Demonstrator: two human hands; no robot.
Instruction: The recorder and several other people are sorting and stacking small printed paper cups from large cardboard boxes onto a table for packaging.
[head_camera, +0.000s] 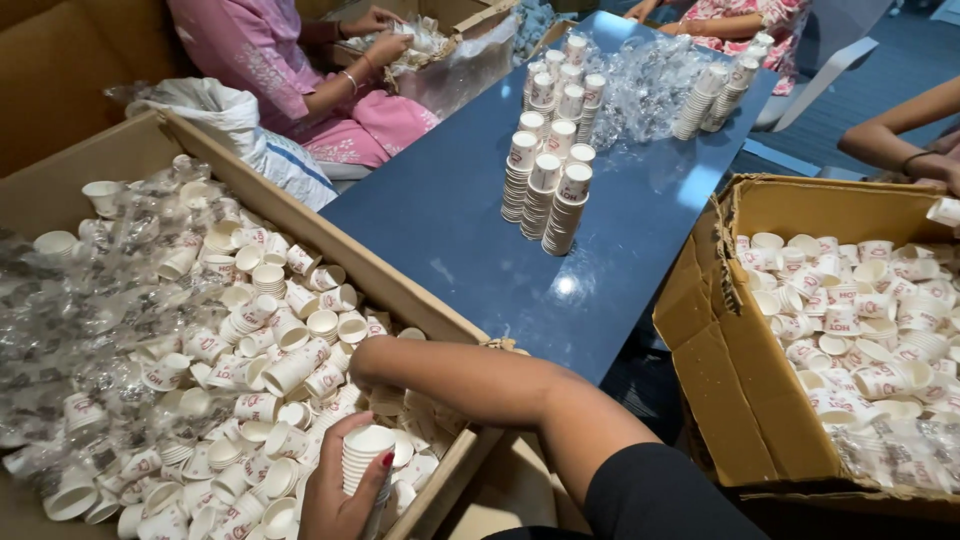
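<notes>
My left hand (335, 490) is at the bottom edge, closed around a short stack of small white paper cups (366, 455); a red-painted thumbnail rests on the stack. It hovers over the near corner of a large cardboard box (330, 235) filled with loose white cups (265, 330) that carry red print. My right arm, in a black sleeve, crosses from the lower right into the same box. My right hand (372, 366) bends down among the cups, its fingers hidden.
A blue table (440, 220) carries tall cup stacks (545, 190), more stacks (712, 92) and clear wrappers (645, 80). A second cardboard box (720, 390) of cups stands on the right. Crumpled plastic sleeves (60, 330) fill the left box. Other people sit at the far side and right.
</notes>
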